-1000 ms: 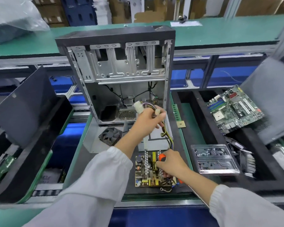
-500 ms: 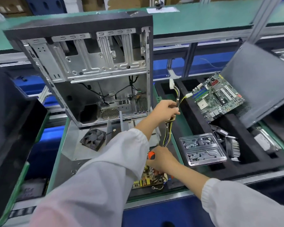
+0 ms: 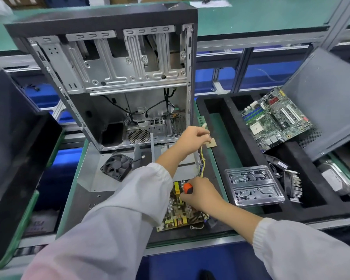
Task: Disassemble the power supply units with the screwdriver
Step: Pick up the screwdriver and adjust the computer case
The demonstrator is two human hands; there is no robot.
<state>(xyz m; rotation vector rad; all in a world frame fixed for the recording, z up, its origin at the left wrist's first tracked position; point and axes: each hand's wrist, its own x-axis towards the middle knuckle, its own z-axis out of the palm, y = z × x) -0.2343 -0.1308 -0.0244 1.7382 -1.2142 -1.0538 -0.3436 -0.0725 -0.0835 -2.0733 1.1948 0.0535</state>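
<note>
We see the bare power-supply circuit board, tan-green with yellow parts, lying flat on the dark mat near the front edge of the bench, partly under the right hand. The right hand curls round the orange-and-black handle of the screwdriver, whose tip is hidden over the board. A bundle of yellow, black and blue wires rises from the board's far side to the left hand, whose fingers pinch it near a white plug. Left of the wires lies a black square fan on a grey metal sheet. Beyond stands the open grey computer case. To the right, a clear plastic tray holding small metal parts rests on black foam, with a green motherboard farther off.
</note>
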